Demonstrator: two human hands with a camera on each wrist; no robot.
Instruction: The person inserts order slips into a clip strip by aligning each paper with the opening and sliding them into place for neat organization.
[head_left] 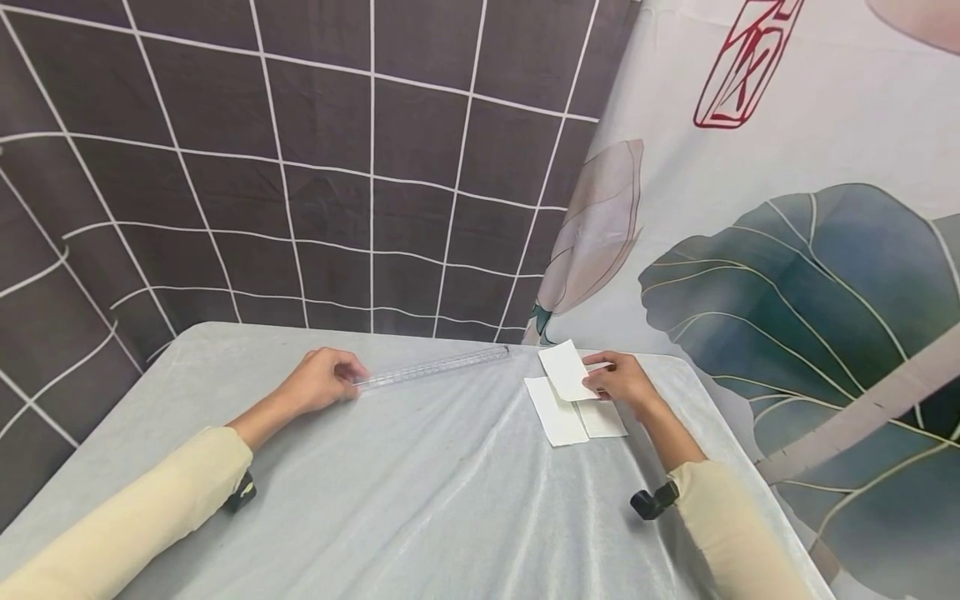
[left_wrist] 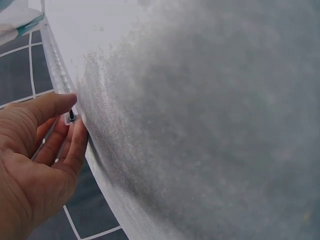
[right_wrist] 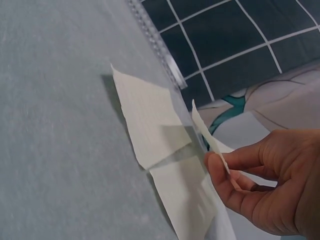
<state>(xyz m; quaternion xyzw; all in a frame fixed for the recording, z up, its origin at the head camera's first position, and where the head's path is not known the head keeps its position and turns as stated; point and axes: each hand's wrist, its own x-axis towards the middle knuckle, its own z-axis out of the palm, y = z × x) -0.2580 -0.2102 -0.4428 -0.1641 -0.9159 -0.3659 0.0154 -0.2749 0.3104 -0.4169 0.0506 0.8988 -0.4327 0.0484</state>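
In the head view my left hand (head_left: pixel 324 381) pinches the near end of a long, clear plastic strip (head_left: pixel 435 365), which looks like a ruler or narrow tube and reaches right along the back of the table. The left wrist view shows thumb and fingers of that hand (left_wrist: pixel 47 135) at the strip's end, where a small dark spot is visible. With thumb and fingers my right hand (right_wrist: pixel 265 175) pinches a small white piece of paper (head_left: pixel 565 371), raised over two others. Those two white papers (head_left: pixel 555 414) (right_wrist: pixel 145 115) lie side by side on the cloth.
A pale grey cloth covers the table (head_left: pixel 420 500), with creases running toward the front. Behind it hangs a dark curtain (head_left: pixel 322 192) with white grid lines. A white hanging (head_left: pixel 675 100) printed with large leaves stands at the right.
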